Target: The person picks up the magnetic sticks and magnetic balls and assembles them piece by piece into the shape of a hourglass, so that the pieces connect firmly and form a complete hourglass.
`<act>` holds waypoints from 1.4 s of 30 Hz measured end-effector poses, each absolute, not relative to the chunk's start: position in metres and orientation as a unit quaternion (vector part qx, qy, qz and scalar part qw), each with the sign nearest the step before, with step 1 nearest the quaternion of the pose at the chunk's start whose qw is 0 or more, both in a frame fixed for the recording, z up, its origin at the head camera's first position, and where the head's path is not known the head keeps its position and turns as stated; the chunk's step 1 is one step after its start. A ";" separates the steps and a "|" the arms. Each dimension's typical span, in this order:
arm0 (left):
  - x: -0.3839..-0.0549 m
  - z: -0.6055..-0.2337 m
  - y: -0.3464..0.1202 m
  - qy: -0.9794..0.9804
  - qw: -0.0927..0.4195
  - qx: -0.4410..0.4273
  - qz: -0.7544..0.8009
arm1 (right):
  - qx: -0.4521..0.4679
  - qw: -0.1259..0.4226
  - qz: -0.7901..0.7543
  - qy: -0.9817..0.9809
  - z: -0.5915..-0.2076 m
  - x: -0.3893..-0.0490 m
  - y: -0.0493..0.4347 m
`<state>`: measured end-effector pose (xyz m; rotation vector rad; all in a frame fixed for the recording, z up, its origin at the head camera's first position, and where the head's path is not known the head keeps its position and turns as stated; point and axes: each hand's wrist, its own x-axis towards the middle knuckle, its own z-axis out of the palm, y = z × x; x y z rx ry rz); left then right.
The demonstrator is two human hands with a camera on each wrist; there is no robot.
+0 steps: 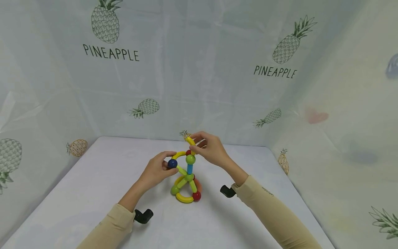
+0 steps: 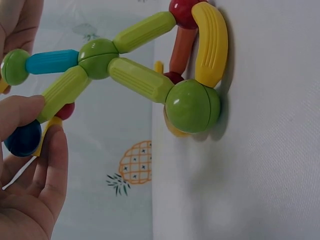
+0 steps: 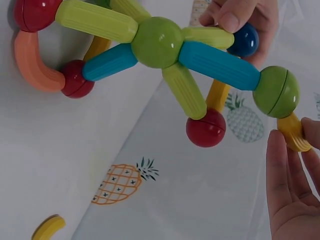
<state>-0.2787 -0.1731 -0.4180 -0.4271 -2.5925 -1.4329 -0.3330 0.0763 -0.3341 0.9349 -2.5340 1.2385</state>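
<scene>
A toy structure of colored balls and rods stands on the white table point(image 1: 168, 228). Its base is a ring of curved rods, with sloping rods meeting at a green center ball point(image 3: 157, 42). My left hand point(image 1: 155, 170) steadies one side, thumb and fingers around the dark blue ball point(image 2: 23, 140) and the end of a light green rod point(image 2: 64, 94). From the center, a light blue rod point(image 1: 190, 168) rises to the top green ball point(image 3: 276, 91). My right hand point(image 1: 211, 148) pinches a yellow curved rod point(image 3: 292, 132) whose end touches that top ball.
In the right wrist view a loose yellow curved rod point(image 3: 49, 227) lies on the table. Black elbow-shaped pieces point(image 1: 143, 216) stick out beside both sleeves. A pineapple-printed curtain point(image 1: 199, 69) hangs behind the table and along its sides.
</scene>
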 end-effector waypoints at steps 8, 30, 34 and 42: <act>-0.278 -0.419 -0.172 -0.865 0.076 -0.138 -0.476 | 0.294 0.070 0.436 -0.848 -0.337 -0.333 0.085; -0.277 -0.418 -0.171 -0.869 0.090 -0.138 -0.466 | 0.249 -0.034 0.432 -0.866 -0.347 -0.355 0.112; -0.277 -0.417 -0.170 -0.871 0.091 -0.137 -0.463 | 0.237 -0.057 0.422 -0.873 -0.347 -0.360 0.114; -0.277 -0.416 -0.169 -0.870 0.091 -0.136 -0.466 | 0.251 -0.088 0.385 -0.883 -0.347 -0.368 0.119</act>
